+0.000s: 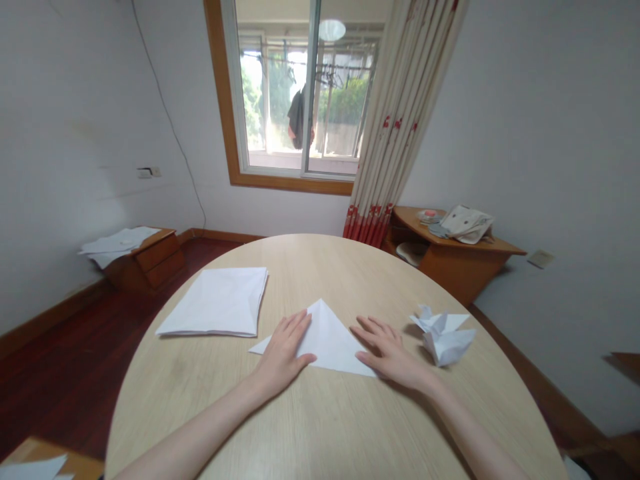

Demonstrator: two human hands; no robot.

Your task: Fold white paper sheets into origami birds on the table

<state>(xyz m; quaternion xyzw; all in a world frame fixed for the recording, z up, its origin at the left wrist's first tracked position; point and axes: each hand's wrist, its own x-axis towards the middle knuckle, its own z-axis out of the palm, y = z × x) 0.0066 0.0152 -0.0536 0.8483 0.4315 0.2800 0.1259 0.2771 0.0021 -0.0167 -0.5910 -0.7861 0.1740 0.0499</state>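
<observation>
A sheet of white paper folded into a triangle [327,340] lies on the round table, its peak pointing away from me. My left hand [287,347] rests flat on the triangle's left part, fingers stretched forward and thumb out to the side. At the right corner is my right hand [387,350], its fingers spread and its thumb by the paper's edge. The right palm covers that corner. Neither hand grips anything. Beyond my right hand, folded white paper figures [445,337] sit together; I cannot make out how many.
A stack of white paper [215,303] lies on the left of the round wooden table [320,427]. Past the table stand a small drawer cabinet [155,260] with papers on top, a brown desk [460,260] with a cloth bag, and a curtain [395,120] beside the window.
</observation>
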